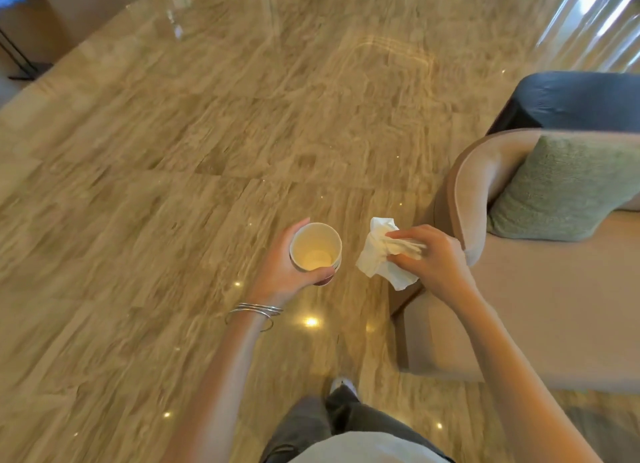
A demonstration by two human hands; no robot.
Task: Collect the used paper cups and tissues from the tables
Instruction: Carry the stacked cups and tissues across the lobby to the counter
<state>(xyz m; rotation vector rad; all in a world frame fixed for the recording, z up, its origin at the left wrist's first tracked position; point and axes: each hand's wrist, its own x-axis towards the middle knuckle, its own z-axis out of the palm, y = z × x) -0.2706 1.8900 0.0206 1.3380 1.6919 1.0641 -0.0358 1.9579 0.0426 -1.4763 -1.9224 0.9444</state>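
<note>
Above a glossy marble floor [173, 185], beside a beige armchair [519, 306], the left hand [280, 268] holds 1 paper cup [315, 251] upright, fingers curled round its wall. Extra rims at its edge suggest more cups nested beneath, number unclear. The right hand [433, 258] pinches 1 crumpled white tissue [375, 254] wad between thumb and fingers. Both look very light: the cup is thin and crushable, best gripped mid-wall; the tissue is soft and bunches anywhere.

Glossy beige marble floor [173, 185]; tan armchair [554, 306], green cushion [568, 188] right.
</note>
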